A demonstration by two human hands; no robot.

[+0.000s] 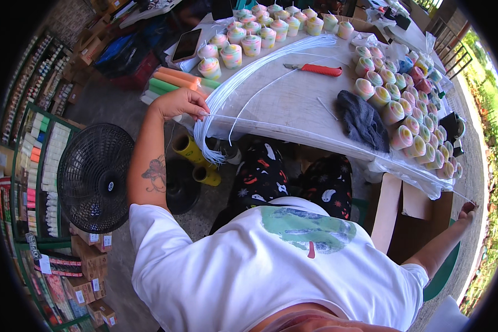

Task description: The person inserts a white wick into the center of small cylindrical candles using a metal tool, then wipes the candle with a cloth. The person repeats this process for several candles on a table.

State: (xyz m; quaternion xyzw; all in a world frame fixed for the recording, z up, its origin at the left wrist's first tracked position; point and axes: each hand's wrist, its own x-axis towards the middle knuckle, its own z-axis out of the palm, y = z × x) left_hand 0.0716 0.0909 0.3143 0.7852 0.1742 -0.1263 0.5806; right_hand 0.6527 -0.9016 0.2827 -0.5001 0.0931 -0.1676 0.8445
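Observation:
A long white wick (293, 125) stretches across the table's near edge between my two hands. My left hand (187, 104) pinches one end beside a bundle of white wicks (243, 71), which curves over the table and hangs off its left corner. Far out to the right, my right hand (468, 210) is closed on the other end, its fingers small and partly hidden. Beyond the wick lie a red-handled utility knife (322, 69) with its blade out, a dark grey cloth (362, 119) and a short white wick piece (327, 109).
Swirled pastel candles (251, 45) stand in rows at the table's back, with more candles (393, 112) at the right. A phone (187, 45) and orange and green candle sticks (176, 78) lie left. A black fan (97, 177), yellow tubes (187, 148) and a cardboard box (388, 210) are below.

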